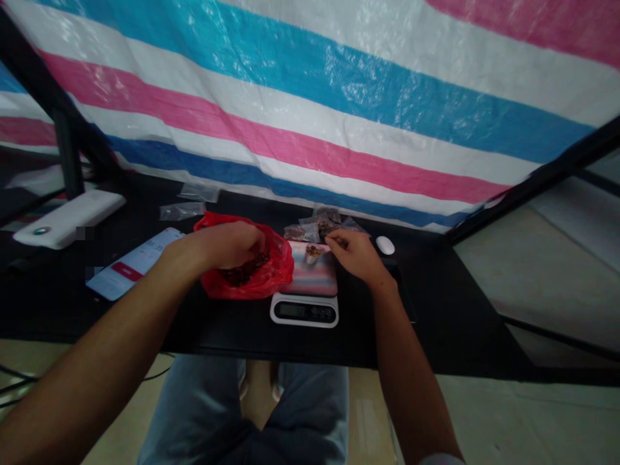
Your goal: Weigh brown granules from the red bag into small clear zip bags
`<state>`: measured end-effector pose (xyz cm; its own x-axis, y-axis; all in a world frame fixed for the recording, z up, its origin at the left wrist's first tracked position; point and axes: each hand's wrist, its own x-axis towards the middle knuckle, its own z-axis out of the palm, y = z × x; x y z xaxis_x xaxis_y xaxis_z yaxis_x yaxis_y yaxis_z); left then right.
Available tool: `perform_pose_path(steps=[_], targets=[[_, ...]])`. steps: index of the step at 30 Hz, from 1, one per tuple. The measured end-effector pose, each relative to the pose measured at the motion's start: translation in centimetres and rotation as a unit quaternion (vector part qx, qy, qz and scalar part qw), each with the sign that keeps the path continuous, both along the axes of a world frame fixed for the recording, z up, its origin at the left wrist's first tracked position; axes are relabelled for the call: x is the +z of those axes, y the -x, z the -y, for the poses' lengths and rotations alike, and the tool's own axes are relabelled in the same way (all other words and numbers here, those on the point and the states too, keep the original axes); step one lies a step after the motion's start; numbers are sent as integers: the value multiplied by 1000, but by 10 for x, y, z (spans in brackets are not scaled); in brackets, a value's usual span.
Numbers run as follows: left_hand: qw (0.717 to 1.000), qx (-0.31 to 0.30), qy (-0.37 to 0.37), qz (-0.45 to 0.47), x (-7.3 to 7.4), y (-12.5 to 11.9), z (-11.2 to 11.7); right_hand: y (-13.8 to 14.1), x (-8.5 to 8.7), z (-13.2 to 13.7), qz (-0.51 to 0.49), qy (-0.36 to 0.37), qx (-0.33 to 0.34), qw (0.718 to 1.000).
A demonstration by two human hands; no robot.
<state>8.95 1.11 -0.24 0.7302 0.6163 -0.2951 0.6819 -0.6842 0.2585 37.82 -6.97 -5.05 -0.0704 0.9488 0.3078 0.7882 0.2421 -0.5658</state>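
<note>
My left hand (232, 244) reaches into a red plastic bag (271, 271) of dark dried pieces, fingers curled down among them. My right hand (356, 254) pinches the rim of a small clear pouch (312, 253) that lies partly filled on a white kitchen scale (304, 310). The scale's platform carries a striped pink and blue cover (310, 278). Several filled clear pouches (317, 226) lie just behind the scale.
A black table (436, 310) stands against a pink, blue and white striped tarp (339, 97). On the left lie a phone (130, 265), a white power bank (68, 219) and empty clear pouches (188, 201). A small white object (385, 245) sits right of my right hand.
</note>
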Motion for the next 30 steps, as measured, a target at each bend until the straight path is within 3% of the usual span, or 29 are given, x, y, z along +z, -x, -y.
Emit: perform_pose_path(steps=[2, 7, 12, 18, 30], targets=[[1000, -1, 25, -14, -8, 5, 3, 0, -1, 0, -4, 3, 2, 1000], [998, -45, -21, 50, -21, 0, 14, 0, -2, -2, -3, 2, -1, 1000], [998, -49, 0, 46, -28, 3, 8, -1, -4, -2, 0, 6, -5, 1000], [998, -47, -7, 38, -28, 10, 0, -2, -6, -3, -8, 9, -3, 1000], [995, -61, -38, 69, -28, 3, 9, 0, -5, -2, -3, 14, 0, 1000]])
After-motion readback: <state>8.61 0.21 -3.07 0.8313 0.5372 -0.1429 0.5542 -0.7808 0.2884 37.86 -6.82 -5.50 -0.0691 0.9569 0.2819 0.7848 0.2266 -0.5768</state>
